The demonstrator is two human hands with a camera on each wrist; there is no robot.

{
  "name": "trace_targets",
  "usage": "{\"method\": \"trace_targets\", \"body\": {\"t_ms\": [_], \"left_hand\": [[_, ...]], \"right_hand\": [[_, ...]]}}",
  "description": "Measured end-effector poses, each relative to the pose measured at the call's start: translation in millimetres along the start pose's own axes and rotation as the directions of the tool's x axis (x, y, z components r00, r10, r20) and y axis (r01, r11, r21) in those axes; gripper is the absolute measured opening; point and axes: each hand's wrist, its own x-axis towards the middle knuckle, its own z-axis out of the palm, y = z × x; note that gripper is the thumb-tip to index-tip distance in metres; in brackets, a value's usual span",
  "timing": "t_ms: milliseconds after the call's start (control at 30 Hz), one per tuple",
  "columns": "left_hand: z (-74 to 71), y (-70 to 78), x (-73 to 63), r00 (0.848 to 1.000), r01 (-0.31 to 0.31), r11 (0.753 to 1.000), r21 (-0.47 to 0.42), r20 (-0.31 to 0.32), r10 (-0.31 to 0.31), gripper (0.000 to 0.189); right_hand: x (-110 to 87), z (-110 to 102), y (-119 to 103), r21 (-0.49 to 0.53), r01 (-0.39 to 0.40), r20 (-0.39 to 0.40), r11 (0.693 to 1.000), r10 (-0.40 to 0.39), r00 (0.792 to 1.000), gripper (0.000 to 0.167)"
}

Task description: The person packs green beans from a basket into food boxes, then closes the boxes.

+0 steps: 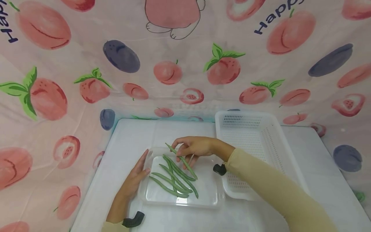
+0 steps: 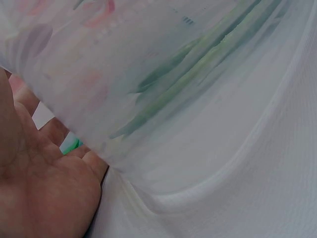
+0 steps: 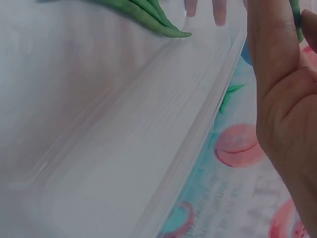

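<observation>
My right hand (image 1: 195, 147) pinches a single green bean (image 1: 189, 168) between thumb and fingers, above the back of a clear plastic container (image 1: 219, 201). Several loose green beans (image 1: 171, 192) lie in a crossed heap on the container's floor. In the right wrist view, part of the pinched bean (image 3: 296, 19) shows between the fingers; the rest is hidden. At the container's left side, my left hand (image 1: 134, 178) rests against the wall with its fingers extended. The left wrist view shows that palm (image 2: 47, 183) beside the see-through wall, with blurred beans (image 2: 188, 69) behind it.
A white perforated plastic basket (image 1: 276, 129) stands to the right, behind and under my right forearm. Both sit on a white table (image 1: 121, 138). A fruit-print cloth (image 1: 185, 45) hangs behind the table and down its sides.
</observation>
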Motion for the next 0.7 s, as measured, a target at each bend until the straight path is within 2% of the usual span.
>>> {"method": "trace_targets", "body": {"t_ms": [367, 700], "left_hand": [[1.3, 1.0, 0.5, 1.0, 0.015, 0.998, -0.054, 0.009, -0.015, 0.072], [1.4, -0.2, 0.4, 1.0, 0.019, 0.998, -0.061, 0.009, -0.018, 0.072]], "right_hand": [[2.7, 0.9, -2.1, -0.011, -0.008, -0.001, 1.0, 0.008, 1.0, 0.032], [1.7, 1.4, -2.9, -0.022, -0.014, -0.016, 1.0, 0.013, 1.0, 0.031]]}}
